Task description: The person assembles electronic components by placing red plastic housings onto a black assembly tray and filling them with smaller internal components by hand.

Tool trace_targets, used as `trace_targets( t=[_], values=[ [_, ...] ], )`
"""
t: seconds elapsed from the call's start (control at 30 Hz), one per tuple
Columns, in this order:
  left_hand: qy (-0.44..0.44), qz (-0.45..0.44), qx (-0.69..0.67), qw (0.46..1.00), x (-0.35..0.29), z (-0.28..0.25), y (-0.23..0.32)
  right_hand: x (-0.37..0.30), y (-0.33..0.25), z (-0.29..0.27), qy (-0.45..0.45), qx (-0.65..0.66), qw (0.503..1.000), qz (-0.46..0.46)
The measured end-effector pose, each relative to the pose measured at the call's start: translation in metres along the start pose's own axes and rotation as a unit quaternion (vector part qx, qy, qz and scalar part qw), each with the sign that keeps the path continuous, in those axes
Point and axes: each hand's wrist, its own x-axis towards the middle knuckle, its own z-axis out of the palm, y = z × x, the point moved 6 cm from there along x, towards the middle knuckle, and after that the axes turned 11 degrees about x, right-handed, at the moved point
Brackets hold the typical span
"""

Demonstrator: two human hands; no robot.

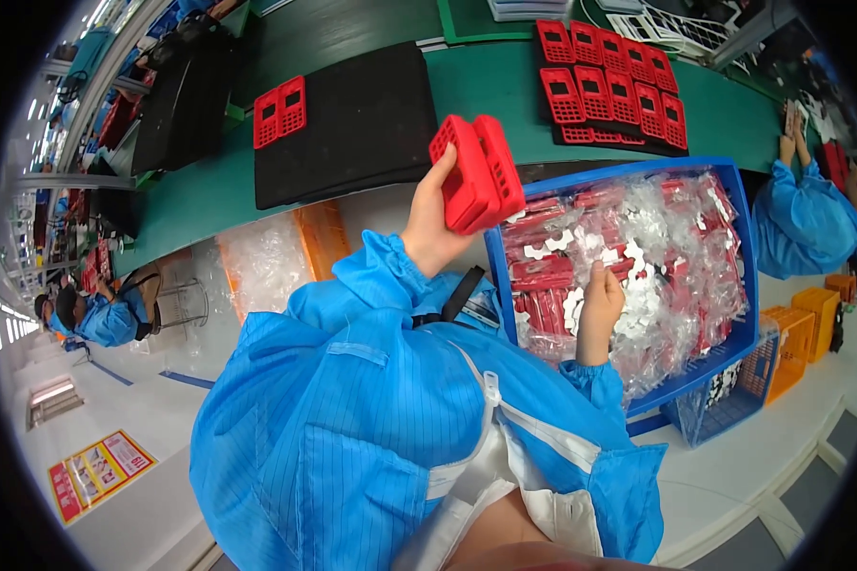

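My left hand [432,226] is closed around a small stack of red plastic device casings [476,181], held upright above the near edge of the green bench. Over the blue crate [628,172] on the right, my right hand [601,309] has its fingers curled together. Whatever is in those fingers, if anything, is too small to make out. The crate is full of bagged red casings [546,273] in clear plastic film, with white cut-out pieces [645,285] scattered among them.
Two red casings [280,112] lie on a black mat [352,124] upon the green bench [190,214]. Rows of red casings [595,93] rest at the far right. An orange bin [322,240] holds clear film. Another person in blue [805,224] works at the right.
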Motion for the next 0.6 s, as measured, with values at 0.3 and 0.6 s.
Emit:
trace_targets(
  t=[0.3,0.6],
  values=[
    [-0.062,0.062,0.29,0.953,-0.025,-0.016,0.012,-0.006,-0.034,0.184,-0.253,0.418,0.851,0.191],
    [0.006,-0.036,0.122,0.992,-0.031,-0.105,0.087,-0.006,-0.071,0.286,-0.319,0.182,0.93,0.032]
  ],
)
